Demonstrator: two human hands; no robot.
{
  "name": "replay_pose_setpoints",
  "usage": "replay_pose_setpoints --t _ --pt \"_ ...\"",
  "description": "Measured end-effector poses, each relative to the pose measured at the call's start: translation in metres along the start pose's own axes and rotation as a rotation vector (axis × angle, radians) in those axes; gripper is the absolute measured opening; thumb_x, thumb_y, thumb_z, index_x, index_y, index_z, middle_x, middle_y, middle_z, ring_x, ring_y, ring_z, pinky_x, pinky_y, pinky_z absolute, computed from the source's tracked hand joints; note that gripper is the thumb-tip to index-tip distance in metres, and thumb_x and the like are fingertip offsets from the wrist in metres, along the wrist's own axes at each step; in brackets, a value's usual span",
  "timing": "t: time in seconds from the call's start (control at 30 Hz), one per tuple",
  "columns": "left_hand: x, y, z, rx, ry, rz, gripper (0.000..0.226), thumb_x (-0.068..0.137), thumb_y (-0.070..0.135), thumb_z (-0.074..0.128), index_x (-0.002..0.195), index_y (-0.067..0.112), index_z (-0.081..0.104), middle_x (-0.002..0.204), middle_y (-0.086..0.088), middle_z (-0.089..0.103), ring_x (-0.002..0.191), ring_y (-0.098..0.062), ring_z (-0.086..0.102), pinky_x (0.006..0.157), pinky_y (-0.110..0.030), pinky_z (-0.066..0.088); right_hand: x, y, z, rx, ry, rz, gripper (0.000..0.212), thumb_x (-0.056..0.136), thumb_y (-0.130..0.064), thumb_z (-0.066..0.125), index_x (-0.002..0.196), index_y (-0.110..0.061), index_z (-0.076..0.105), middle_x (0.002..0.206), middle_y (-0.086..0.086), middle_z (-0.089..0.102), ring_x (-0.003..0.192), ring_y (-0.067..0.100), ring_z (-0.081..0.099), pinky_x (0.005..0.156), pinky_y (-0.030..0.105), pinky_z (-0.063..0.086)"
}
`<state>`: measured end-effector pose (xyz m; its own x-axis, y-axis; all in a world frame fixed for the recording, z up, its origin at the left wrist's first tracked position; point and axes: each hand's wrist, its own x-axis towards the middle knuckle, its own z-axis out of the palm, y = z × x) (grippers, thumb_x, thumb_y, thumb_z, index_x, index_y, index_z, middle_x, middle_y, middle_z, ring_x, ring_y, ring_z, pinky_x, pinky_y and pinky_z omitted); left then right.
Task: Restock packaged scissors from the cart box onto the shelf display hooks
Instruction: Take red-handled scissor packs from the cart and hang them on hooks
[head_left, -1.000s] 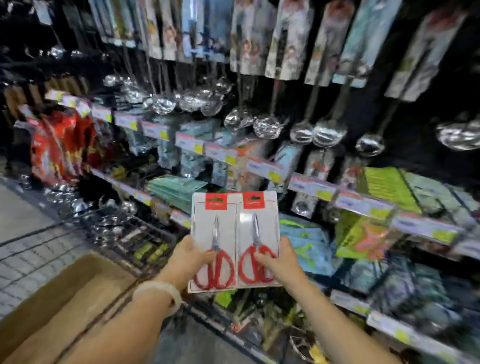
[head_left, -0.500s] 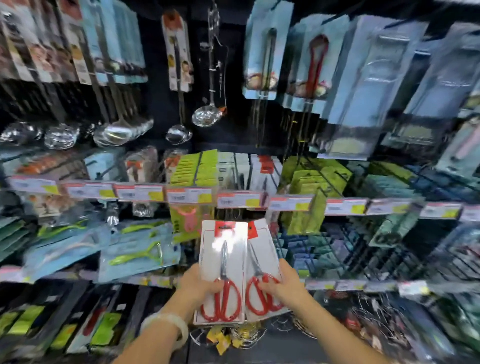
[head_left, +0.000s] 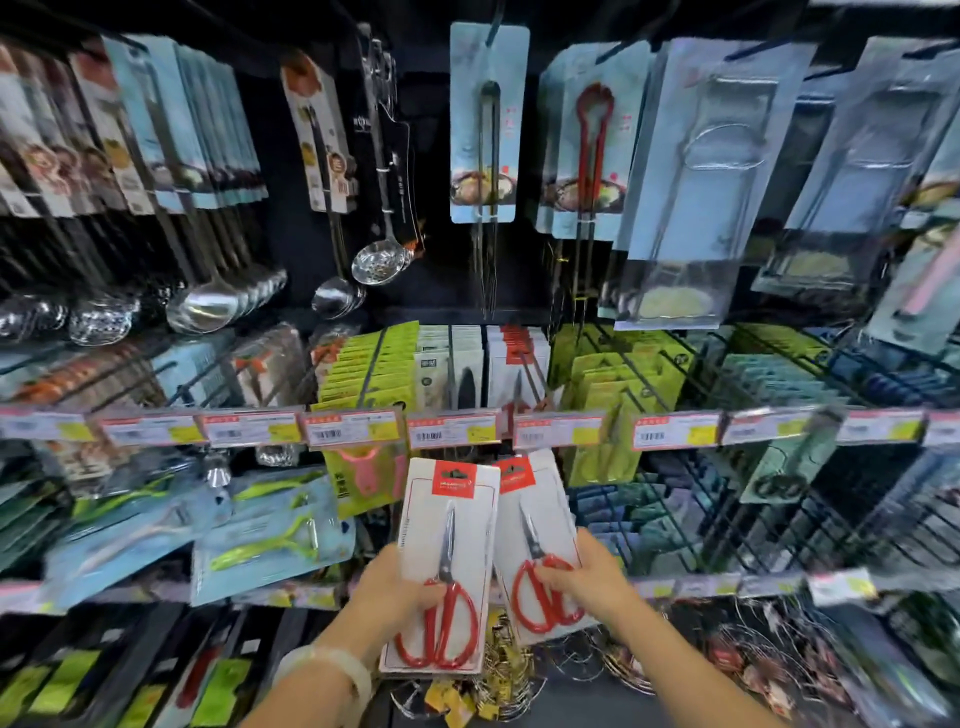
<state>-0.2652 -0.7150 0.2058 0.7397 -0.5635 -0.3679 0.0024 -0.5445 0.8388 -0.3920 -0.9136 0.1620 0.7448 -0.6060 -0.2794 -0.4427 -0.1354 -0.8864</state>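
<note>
I hold two white carded packs of red-handled scissors in front of the shelf. My left hand (head_left: 400, 592) grips the left scissors pack (head_left: 447, 525) by its lower left edge, thumb on the front. My right hand (head_left: 587, 577) grips the right scissors pack (head_left: 535, 530) by its lower right side; this pack tilts right and sits partly behind the left one. Just above them, a row of matching white packs with red tops (head_left: 519, 358) hangs on a shelf hook behind the price tag rail (head_left: 452, 431). The cart box is out of view.
Ladles and skimmers (head_left: 374, 265) hang upper left, carded tongs (head_left: 485, 124) upper centre and right. Green packs (head_left: 374, 364) flank the scissors hook. Peelers in blue packs (head_left: 270, 540) hang at left. Wire racks (head_left: 753, 519) stand to the right. Wire whisks (head_left: 597, 660) lie below.
The view swung from the cart and left shelves to face the scissors section. Both packs rose toward the price tag rail, and the right pack slid partly behind the left one.
</note>
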Motion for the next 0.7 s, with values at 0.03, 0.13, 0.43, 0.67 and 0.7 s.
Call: replay_pose_setpoints --t 0.03,0.13,0.43,0.67,0.7 --pt "0.001 -0.002 -0.002 0.002 0.002 -0.003 0.029 0.08 -0.002 0.068 0.103 0.012 0.059 0.087 -0.003 0.069 0.076 -0.011 0.067 0.06 -0.017 0.053 0.0 0.006 0.003 -0.016 -0.004 0.022 0.035 0.078 -0.011 0.074 0.101 -0.019 0.049 0.097 -0.002 0.065 0.091 0.015 0.063 0.079 0.028 0.054" --pt "0.002 -0.003 -0.009 0.03 0.014 0.009 0.024 0.078 0.0 0.069 0.089 0.019 0.06 0.087 -0.005 0.071 0.079 -0.015 0.069 0.074 -0.029 0.057 0.003 0.011 0.004 0.051 0.065 0.041 0.041 0.077 -0.011 0.075 0.11 -0.012 0.051 0.106 0.006 0.068 0.093 0.018 0.065 0.084 0.035 0.055" --pt "0.018 -0.007 -0.004 -0.005 -0.054 -0.038 0.04 0.077 0.01 0.074 0.112 0.014 0.054 0.097 -0.005 0.071 0.084 -0.016 0.07 0.064 -0.023 0.055 0.016 -0.021 -0.016 0.218 0.15 -0.066 0.034 0.084 -0.007 0.068 0.114 -0.01 0.052 0.099 0.0 0.066 0.085 0.006 0.062 0.056 0.01 0.048" --pt "0.032 -0.009 0.0 -0.051 -0.092 -0.02 0.047 0.076 0.009 0.074 0.119 0.011 0.053 0.102 -0.008 0.071 0.087 -0.019 0.071 0.074 -0.033 0.059 0.028 -0.017 -0.018 0.147 0.118 0.051 0.039 0.085 -0.025 0.068 0.114 -0.012 0.046 0.112 0.007 0.061 0.101 0.02 0.06 0.077 0.028 0.049" --pt "0.033 -0.009 0.001 -0.05 -0.096 -0.018 0.047 0.076 0.008 0.074 0.119 0.011 0.053 0.103 -0.008 0.071 0.088 -0.02 0.071 0.077 -0.036 0.059 0.029 -0.02 -0.018 0.134 0.112 0.055 0.037 0.086 -0.024 0.067 0.113 -0.011 0.045 0.111 0.006 0.061 0.1 0.019 0.059 0.074 0.026 0.048"
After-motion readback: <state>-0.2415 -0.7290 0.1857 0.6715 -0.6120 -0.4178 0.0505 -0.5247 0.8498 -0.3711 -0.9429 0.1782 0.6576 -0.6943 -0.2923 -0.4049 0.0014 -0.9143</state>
